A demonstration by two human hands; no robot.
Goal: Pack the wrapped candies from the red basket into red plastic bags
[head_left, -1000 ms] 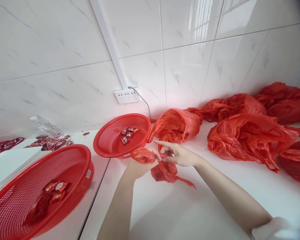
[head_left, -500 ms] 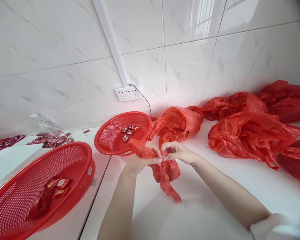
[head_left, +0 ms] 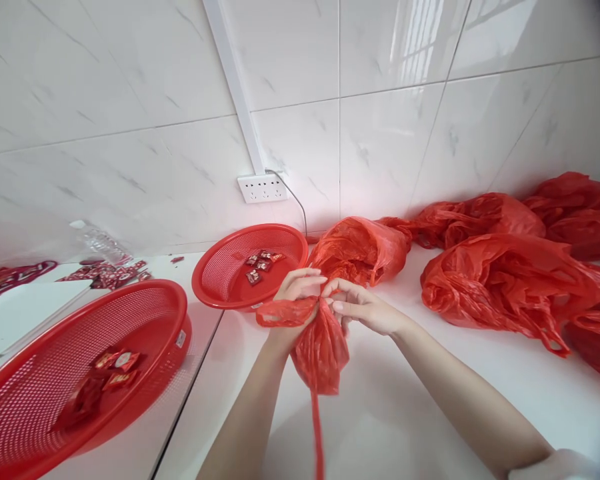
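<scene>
Both hands are at the gathered neck of a red plastic bag [head_left: 325, 353], above the white table. My left hand [head_left: 296, 290] is closed on the bag's neck, with a flap of film looped across its palm. My right hand [head_left: 365, 308] pinches the film from the other side, thumb and index finger meeting at the neck. Below the hands the bag's body bunches and hangs, and a long thin strip of film trails down toward me. Some fingertips are hidden behind the film.
Behind my hands lies an open red bag [head_left: 375, 247]; more crumpled red bags [head_left: 510, 287] spread to the right. A small red basket [head_left: 225, 267] and a large one [head_left: 35, 373] hold small wrapped packets. A clear bottle [head_left: 103, 243] lies by loose packets. A socket strip [head_left: 263, 189] sits on the wall.
The bag's bunched body has swung round beneath my hands, and a thin strip now trails downward. My left fingers have lifted and spread slightly over the neck. The view has shifted a little.
</scene>
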